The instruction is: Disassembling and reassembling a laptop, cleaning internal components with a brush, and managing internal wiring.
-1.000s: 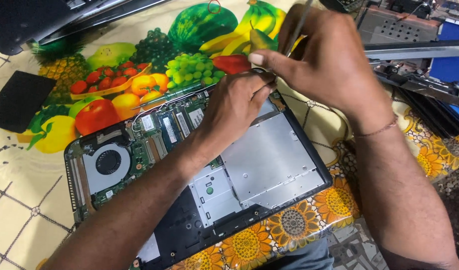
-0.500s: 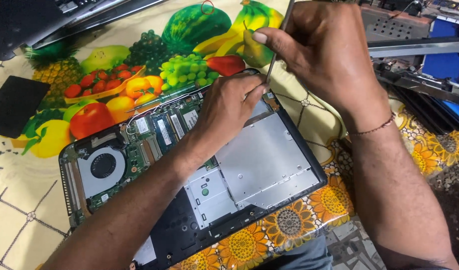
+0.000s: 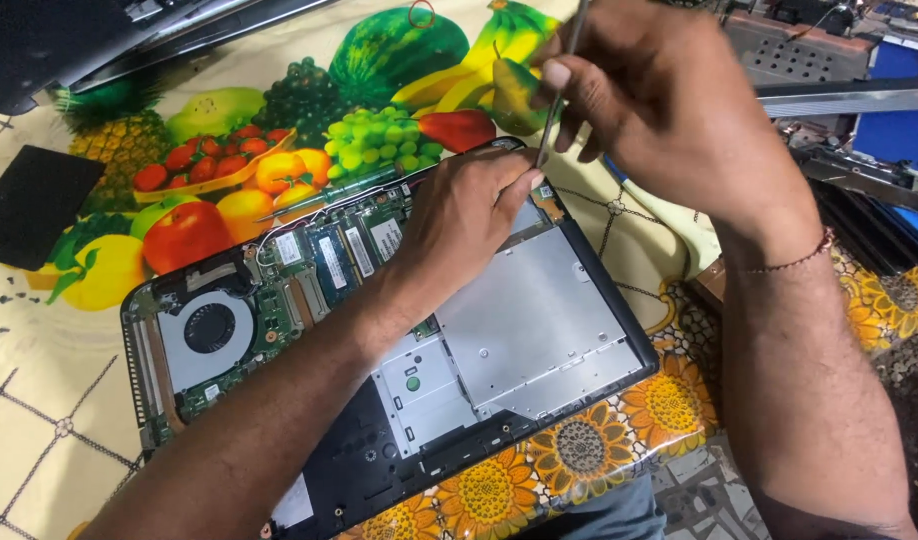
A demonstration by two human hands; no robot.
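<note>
The open laptop [image 3: 379,330] lies slantwise on the fruit-print cloth [image 3: 99,420] — fan [image 3: 211,328] at the left, silver drive [image 3: 539,320] at the right. The left hand [image 3: 469,215] rests fingers-down at its far edge; just right and above, the right hand [image 3: 669,105] pinches a thin screwdriver [image 3: 557,90], nearly upright, tip beside the left fingertips.

An opened black laptop base [image 3: 539,330] is laid tilted on the counter [image 3: 39,400], its fan, green circuit board and silver drive exposed. A thin metal tool [image 3: 557,90] is held upright above its far edge.
</note>
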